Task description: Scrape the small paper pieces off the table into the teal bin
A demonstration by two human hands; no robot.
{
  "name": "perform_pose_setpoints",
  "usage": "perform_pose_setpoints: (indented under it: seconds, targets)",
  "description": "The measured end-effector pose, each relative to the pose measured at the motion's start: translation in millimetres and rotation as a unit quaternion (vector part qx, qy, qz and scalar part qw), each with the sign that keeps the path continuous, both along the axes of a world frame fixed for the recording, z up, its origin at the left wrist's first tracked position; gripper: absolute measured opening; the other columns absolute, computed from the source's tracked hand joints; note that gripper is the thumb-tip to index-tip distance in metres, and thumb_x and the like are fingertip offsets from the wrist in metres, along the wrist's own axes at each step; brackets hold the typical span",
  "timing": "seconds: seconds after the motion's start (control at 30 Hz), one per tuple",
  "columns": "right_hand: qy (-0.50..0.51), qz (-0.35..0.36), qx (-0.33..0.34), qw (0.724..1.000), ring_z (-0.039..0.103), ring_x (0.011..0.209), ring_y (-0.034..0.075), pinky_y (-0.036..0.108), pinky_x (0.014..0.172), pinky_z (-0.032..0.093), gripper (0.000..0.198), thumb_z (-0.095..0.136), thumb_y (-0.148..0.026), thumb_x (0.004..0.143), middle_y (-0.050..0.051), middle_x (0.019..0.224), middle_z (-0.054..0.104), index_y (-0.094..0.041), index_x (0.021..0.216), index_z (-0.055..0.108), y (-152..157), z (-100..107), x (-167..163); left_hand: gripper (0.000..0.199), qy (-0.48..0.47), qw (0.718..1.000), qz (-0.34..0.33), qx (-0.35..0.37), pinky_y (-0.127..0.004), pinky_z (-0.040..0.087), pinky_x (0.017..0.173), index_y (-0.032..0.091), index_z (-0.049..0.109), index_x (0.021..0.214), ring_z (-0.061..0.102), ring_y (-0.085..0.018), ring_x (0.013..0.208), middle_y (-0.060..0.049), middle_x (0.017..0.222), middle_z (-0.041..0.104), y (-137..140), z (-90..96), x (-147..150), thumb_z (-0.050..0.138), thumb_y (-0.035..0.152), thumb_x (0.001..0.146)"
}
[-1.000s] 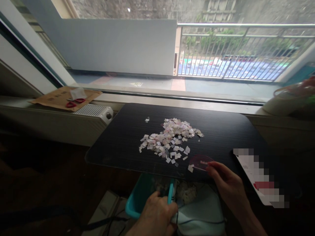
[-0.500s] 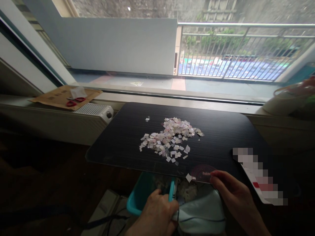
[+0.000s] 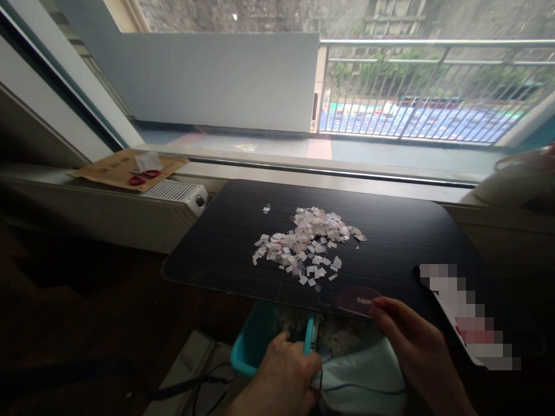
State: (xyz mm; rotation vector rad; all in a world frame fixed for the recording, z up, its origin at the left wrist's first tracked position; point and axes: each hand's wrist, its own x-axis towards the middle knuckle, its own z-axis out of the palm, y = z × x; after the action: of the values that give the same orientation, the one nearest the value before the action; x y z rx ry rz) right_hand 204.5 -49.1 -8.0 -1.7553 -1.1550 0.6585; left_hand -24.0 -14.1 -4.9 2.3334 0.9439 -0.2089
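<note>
At the bottom centre of the frame, the rim of the teal bin (image 3: 309,334) is grasped by the left hand (image 3: 281,364), though how all its fingers are wrapped cannot be told, as some of them are hidden. Just right of it, a pale green bag-like thing (image 3: 368,375) is seen. At the lower right, the translucent pink disc (image 3: 353,300) is pinched at its right side by thumb and fingers of the right hand (image 3: 410,335); it is placed over the near edge of the dark table (image 3: 390,242), but whether the tabletop is touched by it cannot be told. For good work, the disc should be held flat and low, and drawn gently, so that light pieces are not flicked aside; the bin rim should be pressed close under the table edge, without a gap. In the middle of the frame, the heap of paper scraps (image 3: 314,225) is spread loosely, so small portions are better taken, from its near fringe first. Farther, above left of the heap, a few stray scraps (image 3: 266,210) should not be forgotten.
</note>
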Motion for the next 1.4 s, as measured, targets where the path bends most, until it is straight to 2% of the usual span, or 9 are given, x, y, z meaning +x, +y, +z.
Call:
perform_pose_setpoints:
  seconds: [0.13,0.27,0.37,0.53,0.67,0.87,1.07,1.23,1.4]
  targets:
    - [-0.020,0.027,0.065,0.997,0.069,0.082,0.019,0.026,0.076,0.056,0.021,0.064,-0.035,0.081,0.004,0.092,0.073,-0.020,0.094,0.071,20,-3,-13,0.012,0.028,0.999,-0.031,0.010,-0.039,0.041,0.089,0.019,0.067,0.084,0.065,-0.025,0.081,-0.007,0.081,0.069,0,5.2,8,0.068,0.025,0.074]
    - [-0.054,0.089,0.102,0.989,0.067,0.074,0.017,0.025,0.068,0.055,0.015,0.062,-0.030,0.083,0.004,0.084,0.072,-0.020,0.088,0.071,30,2,-25,0.012,0.035,0.998,-0.043,0.034,-0.037,0.043,0.087,0.018,0.068,0.082,0.066,-0.025,0.079,-0.006,0.079,0.069,1,8.2,13,0.070,0.027,0.074]
    - [-0.057,0.126,0.100,0.985,0.068,0.070,0.016,0.022,0.064,0.055,0.013,0.062,-0.028,0.082,0.003,0.081,0.073,-0.021,0.086,0.072,30,4,-28,0.015,0.033,0.998,-0.049,0.025,-0.038,0.044,0.086,0.018,0.068,0.083,0.066,-0.026,0.078,-0.007,0.080,0.069,3,8.3,12,0.070,0.029,0.074]
    - [-0.056,0.086,0.106,0.989,0.068,0.070,0.017,0.024,0.065,0.056,0.015,0.062,-0.030,0.081,0.004,0.081,0.073,-0.020,0.086,0.072,29,5,-29,0.012,0.024,0.999,-0.043,0.019,-0.039,0.042,0.090,0.018,0.068,0.082,0.066,-0.025,0.080,-0.007,0.079,0.069,0,9.2,10,0.069,0.027,0.075]
    - [-0.037,0.157,0.071,0.984,0.067,0.066,0.015,0.020,0.059,0.054,0.015,0.061,-0.030,0.083,0.002,0.075,0.072,-0.020,0.084,0.072,26,5,-31,0.015,0.027,0.999,-0.041,0.025,-0.038,0.042,0.090,0.017,0.069,0.083,0.066,-0.026,0.079,-0.008,0.077,0.069,-1,9.9,10,0.069,0.030,0.076]
    - [-0.032,0.103,0.081,0.991,0.068,0.072,0.017,0.022,0.065,0.056,0.017,0.063,-0.034,0.081,0.004,0.082,0.074,-0.020,0.087,0.072,27,3,-31,0.015,0.032,0.998,-0.054,0.018,-0.039,0.042,0.090,0.018,0.069,0.084,0.066,-0.026,0.079,-0.008,0.079,0.070,4,11.2,10,0.068,0.030,0.076]
    - [-0.031,0.200,0.061,0.977,0.066,0.068,0.016,0.021,0.060,0.053,0.019,0.056,-0.031,0.087,0.003,0.077,0.071,-0.019,0.084,0.071,27,4,-43,0.016,0.033,0.998,-0.043,0.032,-0.039,0.043,0.087,0.017,0.070,0.085,0.066,-0.026,0.078,-0.008,0.078,0.070,1,10.0,8,0.067,0.030,0.076]
    - [-0.059,0.124,0.109,0.985,0.067,0.075,0.017,0.023,0.068,0.054,0.017,0.059,-0.031,0.085,0.004,0.085,0.072,-0.020,0.090,0.071,41,2,-34,0.013,0.027,0.999,-0.030,0.016,-0.038,0.041,0.090,0.017,0.069,0.084,0.066,-0.026,0.081,-0.008,0.080,0.070,2,10.9,5,0.069,0.026,0.074]
    - [-0.087,0.109,0.082,0.987,0.067,0.073,0.017,0.023,0.066,0.053,0.015,0.060,-0.031,0.084,0.003,0.081,0.072,-0.020,0.087,0.071,41,5,-24,0.012,0.032,0.999,-0.009,0.013,-0.037,0.041,0.090,0.018,0.068,0.083,0.066,-0.026,0.082,-0.007,0.081,0.070,4,9.2,-2,0.069,0.023,0.072]
